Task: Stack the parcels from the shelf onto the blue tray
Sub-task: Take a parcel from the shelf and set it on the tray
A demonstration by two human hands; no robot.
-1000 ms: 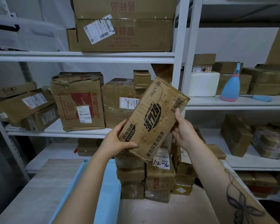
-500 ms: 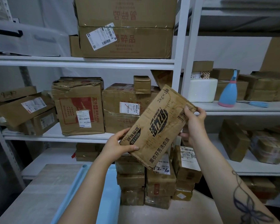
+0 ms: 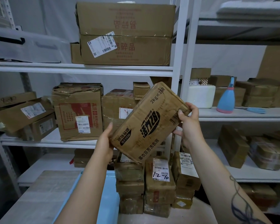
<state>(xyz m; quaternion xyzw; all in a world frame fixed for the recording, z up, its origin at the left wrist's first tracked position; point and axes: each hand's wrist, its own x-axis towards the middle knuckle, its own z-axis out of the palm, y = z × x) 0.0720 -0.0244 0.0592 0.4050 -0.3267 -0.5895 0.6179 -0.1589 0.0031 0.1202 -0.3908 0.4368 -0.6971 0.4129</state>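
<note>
Left hand [image 3: 104, 143] grasps lower end of tilted parcel [image 3: 149, 122] (fingers hidden behind), right hand [image 3: 188, 124] clasps upper end. Blue tray [image 3: 111, 201] half hidden by forearm [image 3: 87, 183], stack [image 3: 159, 189].

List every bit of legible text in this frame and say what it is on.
"2kg×1袋": held parcel
"POWER": held parcel
"活力28": held parcel
"民族品牌": held parcel
"易碎品": large top-shelf box
"12-10", handwritten: white label on a stacked parcel
"1-9-", ending unclear: left carton
Shipping labels: print too small to read.
</note>
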